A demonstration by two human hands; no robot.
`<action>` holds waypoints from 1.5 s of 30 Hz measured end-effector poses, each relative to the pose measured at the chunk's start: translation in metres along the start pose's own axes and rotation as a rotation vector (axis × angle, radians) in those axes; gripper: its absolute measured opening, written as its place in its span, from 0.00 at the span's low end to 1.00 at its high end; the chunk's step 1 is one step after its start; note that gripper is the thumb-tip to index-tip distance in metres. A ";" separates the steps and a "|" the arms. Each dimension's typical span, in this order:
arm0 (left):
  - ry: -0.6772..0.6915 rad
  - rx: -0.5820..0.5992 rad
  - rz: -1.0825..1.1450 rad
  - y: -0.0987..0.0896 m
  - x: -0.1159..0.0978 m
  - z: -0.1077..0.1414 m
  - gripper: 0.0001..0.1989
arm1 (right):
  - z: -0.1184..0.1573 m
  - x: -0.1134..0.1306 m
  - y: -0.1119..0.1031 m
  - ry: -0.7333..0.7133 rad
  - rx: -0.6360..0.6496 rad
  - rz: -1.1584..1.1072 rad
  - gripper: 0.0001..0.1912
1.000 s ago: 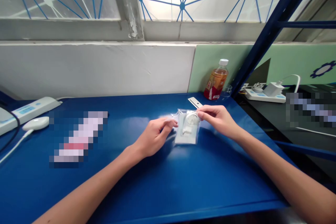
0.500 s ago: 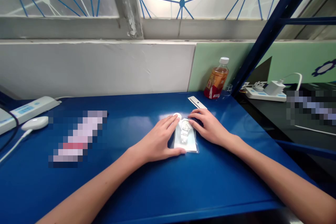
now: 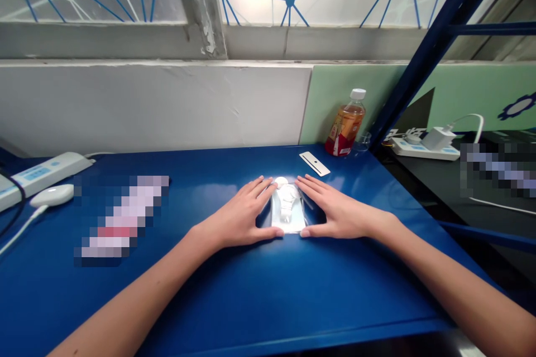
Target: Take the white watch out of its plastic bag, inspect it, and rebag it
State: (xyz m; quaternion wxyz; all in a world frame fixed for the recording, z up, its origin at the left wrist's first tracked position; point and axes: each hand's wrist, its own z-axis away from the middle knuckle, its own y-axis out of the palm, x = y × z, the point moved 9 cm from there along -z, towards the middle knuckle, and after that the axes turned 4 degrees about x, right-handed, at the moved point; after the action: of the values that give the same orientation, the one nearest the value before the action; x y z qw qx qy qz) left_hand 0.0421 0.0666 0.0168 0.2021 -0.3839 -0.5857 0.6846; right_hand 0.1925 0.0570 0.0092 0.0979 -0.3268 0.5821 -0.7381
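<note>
A small clear plastic packet [image 3: 288, 227] lies flat on the blue tabletop, with a white item [image 3: 287, 195] and a pale card in it; I cannot make out the item's kind. At its top edge sits a white round piece [image 3: 281, 181]. My left hand [image 3: 240, 213] rests along the packet's left side, fingers stretched forward and thumb at the lower left corner. On the right side, my right hand [image 3: 335, 207] mirrors it, fingertips near the top and thumb by the lower right corner. Both hands are open, at the packet's edges, without gripping it.
A white slotted strip [image 3: 314, 164] lies behind my right hand. Farther back stands a bottle [image 3: 345, 125] of reddish-brown drink. On the left are a power strip [image 3: 46, 177], a white corded device [image 3: 52, 196] and a blurred-out object [image 3: 125, 217]. A blue frame post [image 3: 419, 72] rises at right.
The packet has shifted slightly left and sits straighter. My right hand has come down beside it, its thumb now at the lower corner. My left hand has moved a little left.
</note>
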 end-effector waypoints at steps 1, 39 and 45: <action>-0.003 0.006 -0.002 0.001 0.001 0.000 0.49 | 0.000 0.000 0.000 -0.004 -0.008 -0.003 0.59; -0.046 -0.028 0.073 0.007 0.007 -0.002 0.55 | -0.002 -0.006 -0.001 -0.086 -0.063 -0.053 0.58; -0.065 0.004 0.040 0.004 0.004 0.000 0.49 | -0.001 -0.003 -0.002 -0.080 -0.080 -0.057 0.55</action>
State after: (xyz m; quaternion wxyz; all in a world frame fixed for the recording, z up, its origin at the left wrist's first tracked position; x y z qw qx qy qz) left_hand 0.0404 0.0687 0.0122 0.1699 -0.3726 -0.5826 0.7020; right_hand 0.1949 0.0607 0.0099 0.0870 -0.3764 0.5970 -0.7031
